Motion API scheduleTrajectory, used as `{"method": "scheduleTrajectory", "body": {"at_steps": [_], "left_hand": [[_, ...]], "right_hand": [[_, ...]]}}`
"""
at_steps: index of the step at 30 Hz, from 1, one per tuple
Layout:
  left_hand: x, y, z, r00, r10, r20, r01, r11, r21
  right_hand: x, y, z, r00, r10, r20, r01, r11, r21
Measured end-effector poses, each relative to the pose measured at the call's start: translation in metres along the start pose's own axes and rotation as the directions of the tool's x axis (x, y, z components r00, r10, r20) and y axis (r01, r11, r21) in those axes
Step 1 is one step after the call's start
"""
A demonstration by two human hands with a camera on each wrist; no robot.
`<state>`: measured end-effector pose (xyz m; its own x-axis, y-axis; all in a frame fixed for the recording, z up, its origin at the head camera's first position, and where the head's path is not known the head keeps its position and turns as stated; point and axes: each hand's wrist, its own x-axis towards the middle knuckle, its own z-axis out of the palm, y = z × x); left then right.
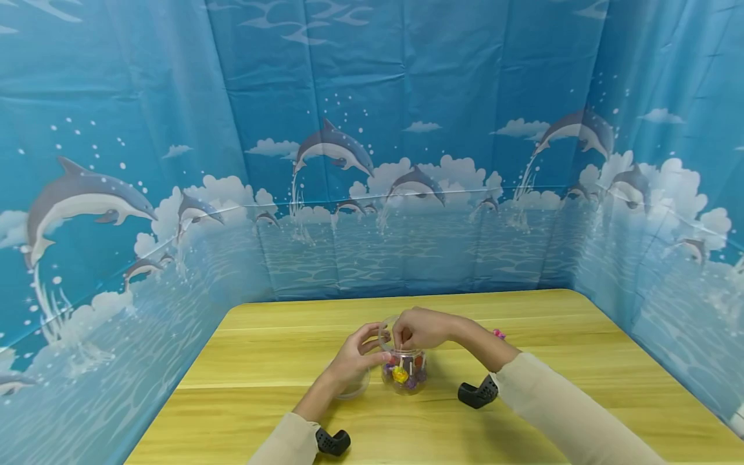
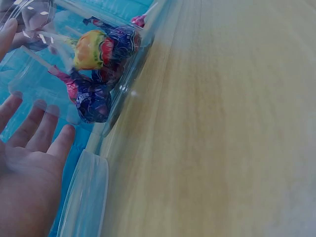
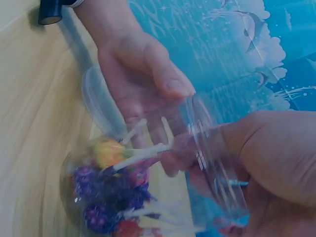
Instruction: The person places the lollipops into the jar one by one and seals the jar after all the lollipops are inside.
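A clear round jar [image 1: 407,386] of wrapped lollipops stands upright on the table. A yellow lollipop [image 2: 90,49] and several dark purple ones [image 3: 101,217] show through its wall, white sticks upward. My left hand [image 1: 351,358] is at the jar's left side, its thumb by the rim and its fingers spread loosely around the far side. From above, my right hand [image 1: 421,328] reaches to the mouth with fingertips bent together, pinching what looks like a lollipop stick; the fingertips are partly hidden. A clear lid [image 1: 356,389] lies left of the jar, partly behind the left hand.
A small pink wrapped piece [image 1: 498,334] lies on the yellow wooden table [image 1: 244,361] beyond the right forearm. Black wrist mounts [image 1: 478,392] stick out from both wrists. A blue dolphin-print curtain [image 1: 372,245] hangs behind the table and along both sides.
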<state>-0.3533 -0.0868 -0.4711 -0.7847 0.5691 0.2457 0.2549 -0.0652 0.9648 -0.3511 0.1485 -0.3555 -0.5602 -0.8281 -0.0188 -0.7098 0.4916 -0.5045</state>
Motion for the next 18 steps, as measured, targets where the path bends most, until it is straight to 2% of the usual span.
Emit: {"method": "scheduleTrajectory", "body": {"at_steps": [6,10,18], "left_hand": [[0.000,0.001,0.000,1.000,-0.008,-0.001,0.008,1.000,-0.006],[0.000,0.001,0.000,1.000,-0.016,-0.007,0.016,1.000,-0.009],[-0.001,0.002,0.001,1.000,-0.016,-0.009,0.016,1.000,-0.002]], "right_hand": [[0.007,-0.002,-0.003,0.997,0.029,0.075,-0.026,0.999,-0.036],[0.006,-0.002,-0.004,0.997,0.033,0.069,-0.031,0.999,-0.039],[-0.001,-0.006,-0.012,0.997,0.048,0.054,-0.051,0.997,0.058]]}}
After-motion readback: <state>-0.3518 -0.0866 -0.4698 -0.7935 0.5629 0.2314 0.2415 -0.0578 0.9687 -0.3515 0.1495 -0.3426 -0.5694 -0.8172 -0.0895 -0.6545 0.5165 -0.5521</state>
